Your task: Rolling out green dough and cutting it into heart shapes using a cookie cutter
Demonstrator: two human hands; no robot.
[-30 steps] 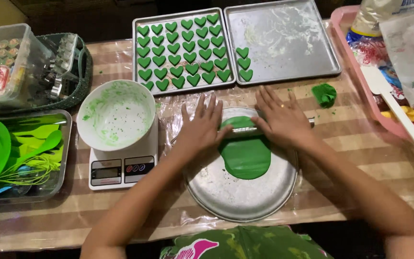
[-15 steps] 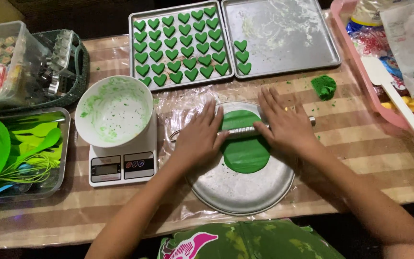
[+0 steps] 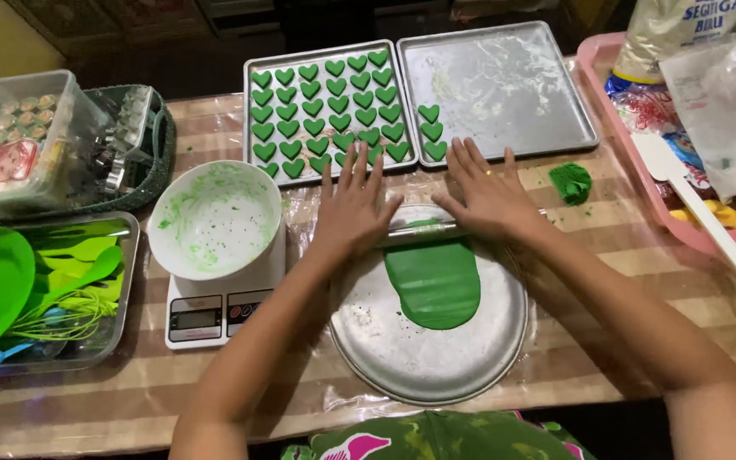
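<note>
A flat sheet of green dough [image 3: 434, 283] lies on a round metal plate [image 3: 402, 358] in front of me. Across its far end rests a thin rolling pin [image 3: 419, 230]. My left hand [image 3: 353, 204] presses flat on the pin's left end, fingers spread. My right hand [image 3: 485, 192] presses flat on its right end. Beyond the hands, one baking tray [image 3: 249, 94] holds several rows of green heart-shaped dough pieces [image 3: 325, 102]. A second tray [image 3: 513, 85] holds three hearts [image 3: 432, 132] at its left edge.
A white bowl smeared green [image 3: 213, 220] sits on a kitchen scale [image 3: 215, 315] at left. A lump of green dough [image 3: 571, 181] lies at right. A tray of green utensils [image 3: 36, 290], a clear box [image 3: 19, 140] and a pink tray [image 3: 641, 153] with bags and a white spatula [image 3: 700, 213] flank the table.
Both hands have pushed the rolling pin away from me, from the middle of the dough to its far end. The dough sheet looks longer.
</note>
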